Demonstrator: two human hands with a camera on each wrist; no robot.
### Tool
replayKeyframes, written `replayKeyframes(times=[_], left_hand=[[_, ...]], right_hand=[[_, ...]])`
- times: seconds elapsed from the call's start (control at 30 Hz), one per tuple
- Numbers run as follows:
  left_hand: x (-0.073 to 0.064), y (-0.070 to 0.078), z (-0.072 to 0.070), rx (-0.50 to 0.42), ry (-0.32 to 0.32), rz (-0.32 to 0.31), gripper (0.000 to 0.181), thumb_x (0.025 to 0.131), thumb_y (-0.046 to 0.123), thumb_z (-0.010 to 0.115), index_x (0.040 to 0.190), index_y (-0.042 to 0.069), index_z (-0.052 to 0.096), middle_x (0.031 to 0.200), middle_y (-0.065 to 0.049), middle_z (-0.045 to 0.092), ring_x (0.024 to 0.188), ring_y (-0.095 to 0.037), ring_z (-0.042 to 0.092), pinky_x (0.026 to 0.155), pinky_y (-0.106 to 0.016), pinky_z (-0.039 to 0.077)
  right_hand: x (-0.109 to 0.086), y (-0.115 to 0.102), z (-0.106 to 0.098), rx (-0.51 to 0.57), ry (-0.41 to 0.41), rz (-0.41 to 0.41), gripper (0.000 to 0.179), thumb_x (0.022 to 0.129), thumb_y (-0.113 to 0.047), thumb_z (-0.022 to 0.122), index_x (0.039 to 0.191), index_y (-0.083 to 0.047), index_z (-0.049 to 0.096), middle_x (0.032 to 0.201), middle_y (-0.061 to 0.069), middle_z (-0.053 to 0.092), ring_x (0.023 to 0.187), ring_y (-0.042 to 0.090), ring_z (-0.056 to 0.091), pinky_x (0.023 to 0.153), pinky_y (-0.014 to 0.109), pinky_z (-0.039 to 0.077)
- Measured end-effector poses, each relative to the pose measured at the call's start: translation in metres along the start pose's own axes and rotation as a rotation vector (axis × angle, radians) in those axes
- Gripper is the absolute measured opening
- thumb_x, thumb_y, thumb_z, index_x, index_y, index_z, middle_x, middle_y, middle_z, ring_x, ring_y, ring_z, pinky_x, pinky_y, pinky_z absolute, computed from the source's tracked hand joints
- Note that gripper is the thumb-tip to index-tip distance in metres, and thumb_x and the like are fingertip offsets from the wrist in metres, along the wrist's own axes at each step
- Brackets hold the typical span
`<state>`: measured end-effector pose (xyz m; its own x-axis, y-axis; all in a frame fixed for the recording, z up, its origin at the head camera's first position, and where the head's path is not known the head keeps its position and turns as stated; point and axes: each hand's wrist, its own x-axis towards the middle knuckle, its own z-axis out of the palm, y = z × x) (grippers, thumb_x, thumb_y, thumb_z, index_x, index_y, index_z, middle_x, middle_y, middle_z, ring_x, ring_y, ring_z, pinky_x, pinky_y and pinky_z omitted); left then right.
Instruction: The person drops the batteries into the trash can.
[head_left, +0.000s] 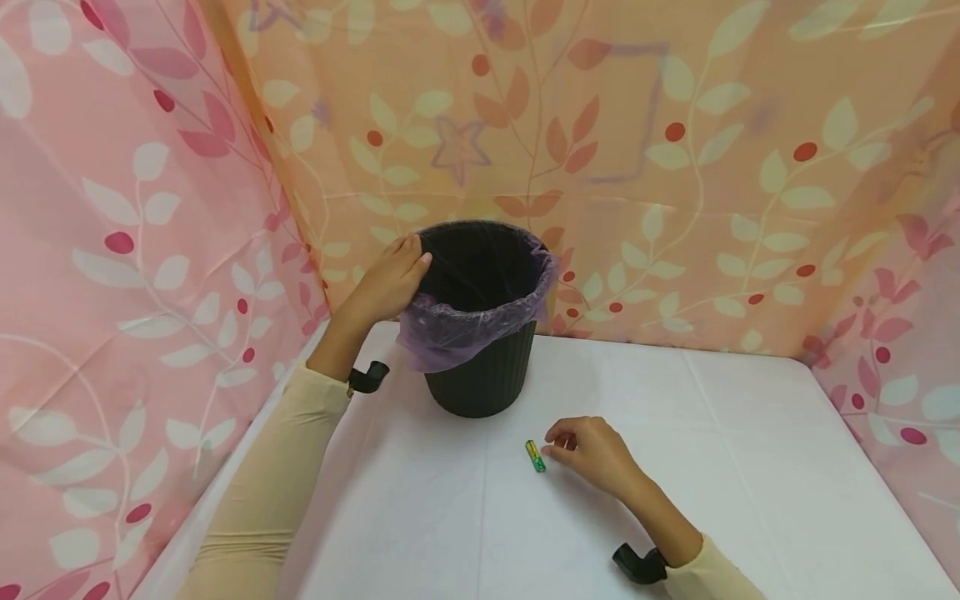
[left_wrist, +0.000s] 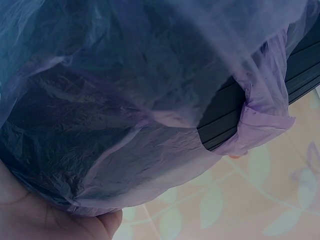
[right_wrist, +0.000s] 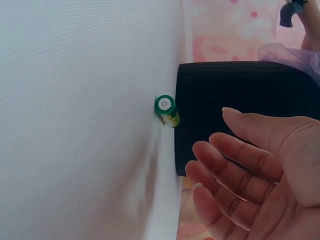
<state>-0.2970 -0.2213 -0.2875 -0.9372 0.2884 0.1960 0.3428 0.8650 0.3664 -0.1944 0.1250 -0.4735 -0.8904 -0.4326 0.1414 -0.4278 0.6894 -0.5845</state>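
Note:
A black ribbed trash bin (head_left: 480, 375) stands upright on the white table, a thin purple plastic bag (head_left: 450, 333) lining it and folded over its rim. My left hand (head_left: 390, 279) holds the bin's left rim over the bag; the left wrist view shows part of the palm (left_wrist: 30, 215) against the plastic, with most fingers hidden. A green and yellow battery (head_left: 536, 456) lies on the table in front of the bin. Just right of it is my right hand (head_left: 596, 454), fingers loosely bent and apart from the battery, holding nothing in the right wrist view.
White cloth covers the table (head_left: 712, 467). Floral curtains hang close around it, an orange one (head_left: 637, 167) at the back and pink ones (head_left: 112, 292) at the sides. A black wrist mount (head_left: 641, 564) sticks out from the right wrist.

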Motion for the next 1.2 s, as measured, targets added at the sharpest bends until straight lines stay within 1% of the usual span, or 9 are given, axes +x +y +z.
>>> replayKeyframes(times=[0.2,0.43,0.63,0.93,1.2], left_hand=[[0.000,-0.001,0.001,-0.005,0.019,0.009,0.064,0.112,0.035,0.022,0.157,-0.010,0.016,0.166,-0.024,0.015,0.155,-0.035,0.007,0.125,-0.048,0.007],[-0.002,0.001,0.001,-0.021,0.007,-0.002,0.063,0.112,0.035,0.023,0.157,-0.010,0.016,0.166,-0.024,0.013,0.155,-0.035,0.007,0.125,-0.049,0.006],[-0.002,0.000,0.002,-0.023,0.018,-0.002,0.063,0.112,0.034,0.023,0.157,-0.009,0.016,0.166,-0.024,0.013,0.156,-0.035,0.006,0.125,-0.049,0.006],[-0.003,0.002,-0.001,-0.016,0.024,0.008,0.062,0.112,0.032,0.024,0.156,-0.011,0.017,0.166,-0.024,0.013,0.155,-0.036,0.007,0.125,-0.049,0.006],[-0.002,0.002,-0.001,-0.022,0.025,0.009,0.062,0.112,0.033,0.024,0.157,-0.010,0.017,0.166,-0.024,0.014,0.155,-0.036,0.007,0.125,-0.049,0.006]], right_hand=[[0.000,0.000,0.005,-0.006,0.003,0.018,0.008,0.084,-0.019,0.084,0.089,-0.018,0.077,0.070,-0.016,0.060,0.066,0.006,0.053,0.057,0.023,0.045],[-0.003,0.002,0.011,-0.043,0.001,0.012,0.009,0.084,-0.017,0.084,0.088,-0.016,0.076,0.069,-0.015,0.059,0.065,0.003,0.052,0.056,0.022,0.044],[-0.003,0.001,0.017,-0.071,0.013,0.018,0.009,0.084,-0.019,0.083,0.089,-0.016,0.077,0.067,-0.015,0.058,0.063,0.002,0.052,0.055,0.023,0.044],[-0.003,0.000,0.024,-0.149,0.039,-0.010,0.008,0.085,-0.023,0.083,0.085,-0.019,0.076,0.065,-0.017,0.054,0.060,0.001,0.048,0.052,0.023,0.041],[-0.004,0.001,0.026,-0.182,0.060,-0.018,0.012,0.080,-0.022,0.086,0.083,-0.017,0.076,0.066,-0.015,0.054,0.060,0.002,0.047,0.052,0.023,0.040]])
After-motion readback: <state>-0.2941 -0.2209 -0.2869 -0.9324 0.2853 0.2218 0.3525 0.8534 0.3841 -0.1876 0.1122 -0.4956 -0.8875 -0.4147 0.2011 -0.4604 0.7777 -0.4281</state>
